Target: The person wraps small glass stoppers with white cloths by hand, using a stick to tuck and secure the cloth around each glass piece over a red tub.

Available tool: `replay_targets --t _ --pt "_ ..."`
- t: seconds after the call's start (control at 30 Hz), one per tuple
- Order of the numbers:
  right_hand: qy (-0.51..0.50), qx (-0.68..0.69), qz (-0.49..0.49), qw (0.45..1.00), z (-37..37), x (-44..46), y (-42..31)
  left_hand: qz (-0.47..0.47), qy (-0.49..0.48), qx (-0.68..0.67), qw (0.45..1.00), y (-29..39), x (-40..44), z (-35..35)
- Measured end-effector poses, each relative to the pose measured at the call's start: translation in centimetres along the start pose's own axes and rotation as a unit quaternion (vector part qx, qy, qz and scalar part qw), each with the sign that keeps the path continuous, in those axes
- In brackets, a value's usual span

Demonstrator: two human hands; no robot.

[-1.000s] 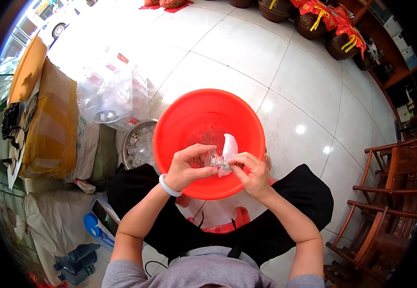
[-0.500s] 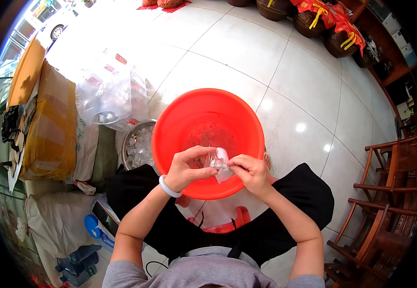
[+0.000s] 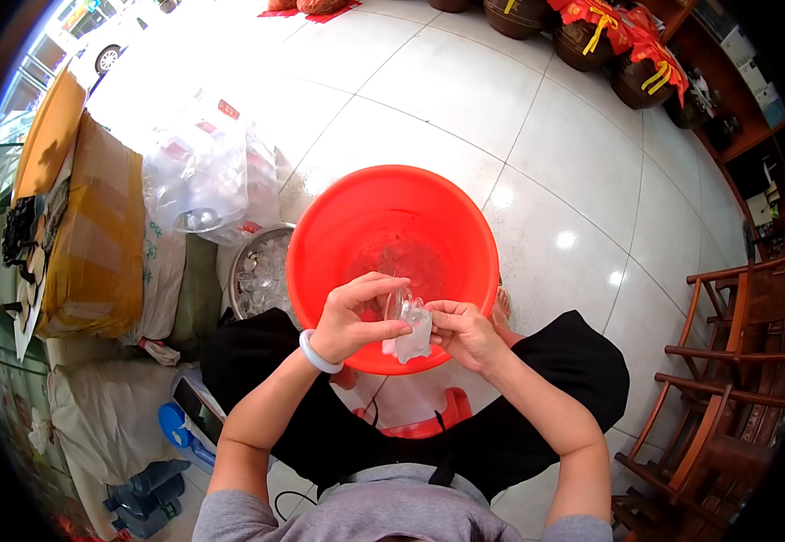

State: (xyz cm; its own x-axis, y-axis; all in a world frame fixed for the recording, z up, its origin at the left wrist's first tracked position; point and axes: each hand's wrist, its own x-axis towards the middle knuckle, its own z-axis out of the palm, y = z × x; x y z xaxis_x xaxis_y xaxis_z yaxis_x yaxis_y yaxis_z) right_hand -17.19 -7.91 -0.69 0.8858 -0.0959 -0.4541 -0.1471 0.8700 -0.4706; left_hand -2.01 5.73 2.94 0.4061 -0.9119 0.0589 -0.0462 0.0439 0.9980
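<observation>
My left hand [image 3: 356, 316] is closed on a small clear glass piece [image 3: 399, 303], held between thumb and fingers over the near part of a red plastic tub [image 3: 320, 226]. I cannot make out its exact shape. Pinched in my right hand [image 3: 464, 332] is a thin white cloth [image 3: 415, 340], which hangs against the glass piece and covers part of it. Some clear objects under the hands show faintly in the bottom of the tub. Left of the tub, a metal bowl [image 3: 237, 287] holds several clear pieces [image 3: 269, 280].
Clear plastic bags [image 3: 203, 172] stand behind the bowl, beside a taped cardboard box [image 3: 103, 235]. A red stool [image 3: 419, 425] shows between my legs. Wooden chairs [image 3: 726, 361] are on the right, and dark jars [image 3: 582, 45] with red covers line the back.
The white cloth has swung down and left, from behind the glass piece to in front of it. My right hand has shifted slightly lower. The left hand stays nearly in place.
</observation>
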Motion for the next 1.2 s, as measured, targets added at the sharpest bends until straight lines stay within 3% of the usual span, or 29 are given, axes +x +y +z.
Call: replay_targets --t 0.27,0.33,0.37,0.43,0.47,0.57,0.63,0.67,0.73,0.87,1.03,1.07,1.13,1.2 --pt "0.002 -0.036 -0.04 0.999 -0.4 0.0 0.1 -0.007 -0.003 -0.004 1.0 -0.1 0.1 0.0" --pt "-0.007 -0.229 -0.098 0.969 -0.4 -0.1 -0.6 -0.018 -0.018 -0.04 0.999 -0.1 0.2 -0.2" --pt "-0.007 -0.229 -0.098 0.969 -0.2 -0.3 -1.2 -0.018 -0.017 -0.04 0.999 -0.1 0.1 -0.1" --pt "-0.027 -0.397 -0.156 0.904 0.6 -0.9 -2.5 -0.057 -0.019 -0.106 0.993 0.0 0.1 0.0" --pt "-0.027 -0.397 -0.156 0.904 0.5 -0.8 -2.4 -0.056 -0.019 -0.106 0.993 0.0 0.1 0.1" --pt "-0.01 -0.276 -0.132 0.952 -0.2 -0.4 -1.2 -0.065 -0.015 -0.125 0.99 -0.2 0.0 0.0" --pt "0.026 -0.052 -0.047 0.997 -0.1 -0.1 -0.1 -0.028 -0.011 -0.044 0.999 -0.1 0.0 -0.1" --pt "0.026 -0.052 -0.047 0.997 0.1 -0.1 0.2 -0.028 -0.011 -0.043 0.999 0.0 0.1 -0.1" --pt "0.006 0.077 0.0 0.997 0.3 -0.2 0.5 0.015 -0.008 0.025 1.0 0.0 0.1 0.0" --pt "-0.025 0.105 0.012 0.994 -0.3 -0.1 0.6 0.023 -0.011 0.034 0.999 0.2 0.2 0.0" --pt "0.005 -0.147 -0.095 0.985 0.0 -0.4 -0.2 -0.023 -0.018 -0.076 0.997 0.1 0.3 -0.1" --pt "0.005 -0.147 -0.095 0.985 0.0 -0.5 -0.5 -0.036 -0.025 -0.101 0.994 0.2 0.3 -0.1" --pt "-0.025 -0.299 -0.131 0.945 0.1 -0.6 -1.4 -0.047 -0.025 -0.133 0.99 0.1 0.3 -0.1" --pt "-0.024 -0.323 -0.139 0.936 0.5 -0.8 -2.2 -0.058 -0.026 -0.164 0.984 0.2 0.2 -0.1"
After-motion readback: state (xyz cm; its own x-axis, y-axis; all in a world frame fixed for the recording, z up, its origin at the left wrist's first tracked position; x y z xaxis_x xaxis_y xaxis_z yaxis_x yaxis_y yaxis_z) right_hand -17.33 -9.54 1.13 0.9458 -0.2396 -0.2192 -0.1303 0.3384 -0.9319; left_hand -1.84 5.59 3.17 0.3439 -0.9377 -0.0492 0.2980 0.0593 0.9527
